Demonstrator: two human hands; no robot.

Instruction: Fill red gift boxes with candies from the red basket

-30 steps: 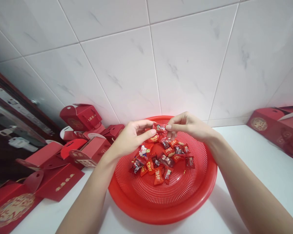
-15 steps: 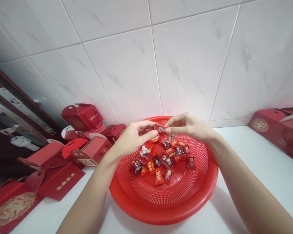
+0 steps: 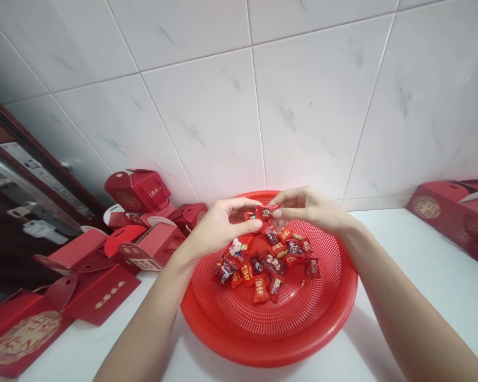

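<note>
Above the far side of a red plastic colander basket (image 3: 314, 347), a small red wrapped candy (image 3: 266, 212) is pinched between both hands. My left hand (image 3: 223, 225) holds it from the left, thumb in front and fingers behind. My right hand (image 3: 310, 209) grips its right end between thumb and fingertips. Another red wrapper (image 3: 249, 216) shows between the left thumb and fingers; whether it is held or lies behind them I cannot tell. In the basket below lies a pile of red, orange and dark wrapped candies (image 3: 260, 289), with a few peanuts (image 3: 281, 254) among them.
Several red gift boxes (image 3: 103, 294) with gold print are crowded on the left of the white table (image 3: 386, 254). More red boxes (image 3: 454, 217) stand at the right. A white tiled wall (image 3: 302, 116) rises close behind the basket. A dark door frame (image 3: 19, 159) is at far left.
The candy has tilted slightly between my fingers and moved a little right. Both hands stay above the basket. The whole view has shifted slightly.
</note>
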